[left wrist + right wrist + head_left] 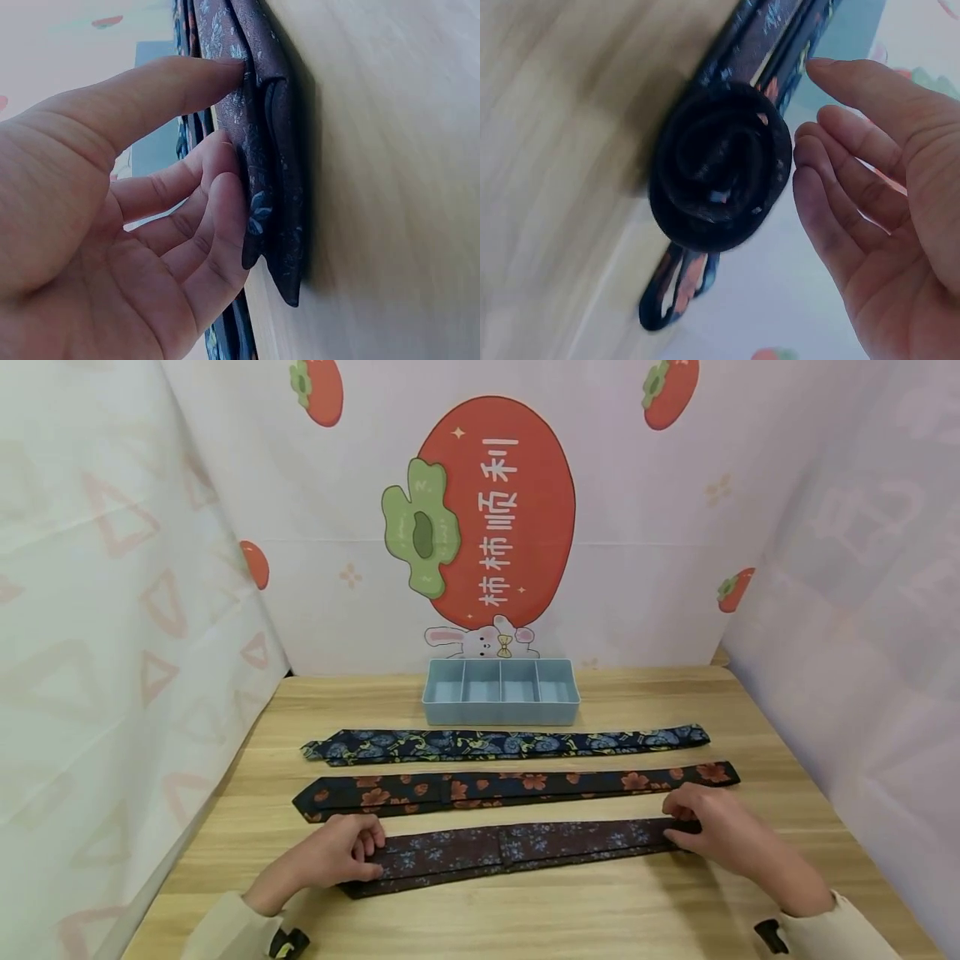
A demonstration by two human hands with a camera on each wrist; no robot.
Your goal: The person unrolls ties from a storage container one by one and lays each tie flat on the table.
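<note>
My left hand (341,852) is at the left end of a dark brown tie with small blue flowers (442,852). In the left wrist view the thumb touches the tie (259,150), while the bent fingers lie along its edge, apart from the thumb. My right hand (720,827) is at the tie's other end, which appears in the right wrist view as a round, dark coil (720,169). The right fingertips are close beside that coil; whether they touch it I cannot tell. The right thumb stands away from it.
Beyond lie a dark tie with orange flowers (525,785) and a navy tie with a blue and yellow pattern (510,745), both lengthwise. A light blue divided box (501,713) stands at the back of the wooden table (525,927), before a printed cloth (645,527).
</note>
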